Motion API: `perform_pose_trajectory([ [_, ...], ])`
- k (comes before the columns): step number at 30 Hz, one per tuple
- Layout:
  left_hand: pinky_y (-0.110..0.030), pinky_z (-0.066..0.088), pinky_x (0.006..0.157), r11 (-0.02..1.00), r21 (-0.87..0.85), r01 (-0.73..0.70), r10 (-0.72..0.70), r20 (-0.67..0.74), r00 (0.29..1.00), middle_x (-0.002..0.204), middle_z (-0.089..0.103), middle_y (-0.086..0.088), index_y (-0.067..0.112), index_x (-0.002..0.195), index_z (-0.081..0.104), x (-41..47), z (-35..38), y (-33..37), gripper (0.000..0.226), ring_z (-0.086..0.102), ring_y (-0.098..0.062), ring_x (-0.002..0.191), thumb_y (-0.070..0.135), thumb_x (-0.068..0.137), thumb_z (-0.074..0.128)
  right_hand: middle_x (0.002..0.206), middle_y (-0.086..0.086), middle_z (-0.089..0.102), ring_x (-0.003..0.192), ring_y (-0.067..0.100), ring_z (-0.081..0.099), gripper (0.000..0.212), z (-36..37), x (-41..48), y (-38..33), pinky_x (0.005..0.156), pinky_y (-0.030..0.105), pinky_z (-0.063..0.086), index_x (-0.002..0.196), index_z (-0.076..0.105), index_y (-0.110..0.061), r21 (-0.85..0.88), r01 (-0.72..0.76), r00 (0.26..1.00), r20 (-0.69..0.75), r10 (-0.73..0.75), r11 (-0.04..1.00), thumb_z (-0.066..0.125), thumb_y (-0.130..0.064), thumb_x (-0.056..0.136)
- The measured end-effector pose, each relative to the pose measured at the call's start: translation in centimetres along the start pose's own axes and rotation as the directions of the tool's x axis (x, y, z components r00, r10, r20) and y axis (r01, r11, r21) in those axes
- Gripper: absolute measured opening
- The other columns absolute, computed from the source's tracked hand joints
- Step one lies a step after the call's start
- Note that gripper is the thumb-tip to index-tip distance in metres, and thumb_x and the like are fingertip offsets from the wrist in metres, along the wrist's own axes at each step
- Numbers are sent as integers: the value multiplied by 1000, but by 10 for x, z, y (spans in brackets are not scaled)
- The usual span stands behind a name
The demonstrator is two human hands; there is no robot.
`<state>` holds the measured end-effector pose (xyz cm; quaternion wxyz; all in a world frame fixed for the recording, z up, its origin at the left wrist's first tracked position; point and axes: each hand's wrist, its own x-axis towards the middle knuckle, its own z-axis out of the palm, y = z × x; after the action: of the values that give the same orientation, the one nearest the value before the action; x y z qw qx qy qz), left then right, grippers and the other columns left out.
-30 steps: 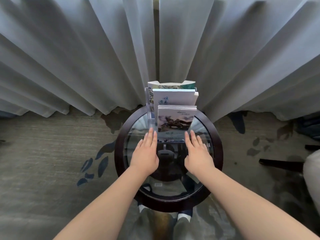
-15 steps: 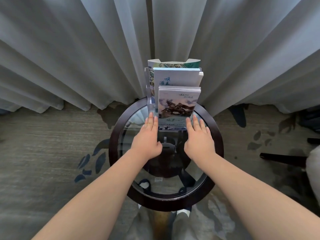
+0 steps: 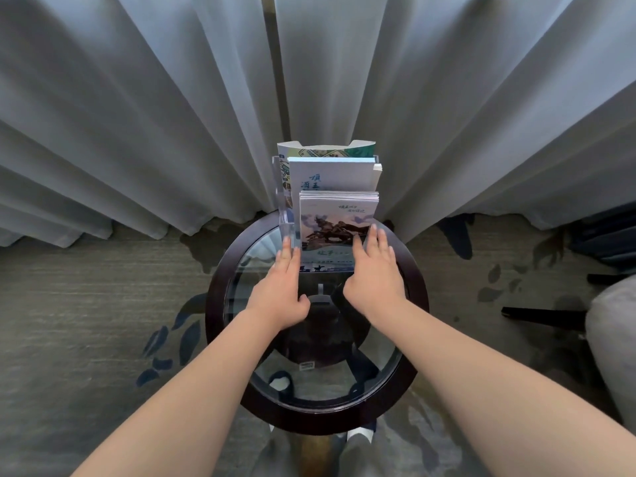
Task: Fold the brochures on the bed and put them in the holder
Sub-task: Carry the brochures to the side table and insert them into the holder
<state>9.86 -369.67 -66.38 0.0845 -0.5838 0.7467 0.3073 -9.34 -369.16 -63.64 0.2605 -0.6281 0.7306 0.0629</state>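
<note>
A clear acrylic holder (image 3: 286,215) stands at the far side of a round glass-topped table (image 3: 220,290). It carries tiered stacks of folded brochures: a front stack (image 3: 335,218) with a statue picture, a white-and-blue stack (image 3: 330,175) behind it, and a green-topped one (image 3: 325,151) at the back. My left hand (image 3: 280,287) lies with straight fingers against the holder's left front corner. My right hand (image 3: 375,270) has its fingers straight, touching the lower right of the front stack. Neither hand grips anything.
Grey curtains (image 3: 137,115) hang directly behind the table and holder. Patterned carpet (image 3: 86,321) surrounds the table. At the right edge are a pale cushion or seat (image 3: 616,342) and a dark furniture leg (image 3: 543,315). My feet show under the glass.
Both hands have slid forward from the glass top to the holder's front. The camera has moved closer and tilted, so the holder sits lower and larger in view.
</note>
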Motion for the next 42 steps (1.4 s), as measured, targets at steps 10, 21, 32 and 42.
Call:
perform_pose_trajectory([
  [10, -41, 34, 121, 1000, 5, 21, -21, 53, 998, 168, -25, -5, 13, 163, -8, 2, 0, 4, 99, -6, -23, 158, 31, 93, 61, 170, 10, 3, 156, 29, -1, 75, 7, -5, -13, 126, 47, 10, 158, 27, -13, 65, 28, 999, -29, -26, 997, 57, -16, 89],
  [21, -35, -3, 127, 997, 69, -23, 26, -42, 999, 168, -19, -17, 5, 161, -11, 5, 0, 18, 97, -11, -28, 157, 35, 97, 56, 169, 13, -6, 156, 25, -6, 85, 10, -8, 1, 127, 41, 5, 161, 6, -7, 102, -28, 998, 66, 21, 994, 55, -17, 92],
  [32, -39, -3, 127, 964, 262, 39, -53, 45, 998, 167, -25, -13, 8, 161, -14, 5, 17, 20, 103, -17, -28, 156, 37, 91, 57, 165, 8, -27, 155, 23, -16, 102, 28, -12, 20, 127, 39, -3, 158, -20, -12, -85, 83, 981, 180, -66, 993, 56, -23, 92],
  [42, -46, -2, 128, 933, 358, 24, -94, 177, 980, 166, -27, -12, 9, 160, -16, 4, -10, 25, 114, -20, -28, 155, 46, 86, 62, 167, 10, -23, 155, 25, -13, 111, -2, -14, 8, 127, 44, 2, 159, -16, -9, -191, 70, 969, 247, -21, 979, 64, -38, 88],
])
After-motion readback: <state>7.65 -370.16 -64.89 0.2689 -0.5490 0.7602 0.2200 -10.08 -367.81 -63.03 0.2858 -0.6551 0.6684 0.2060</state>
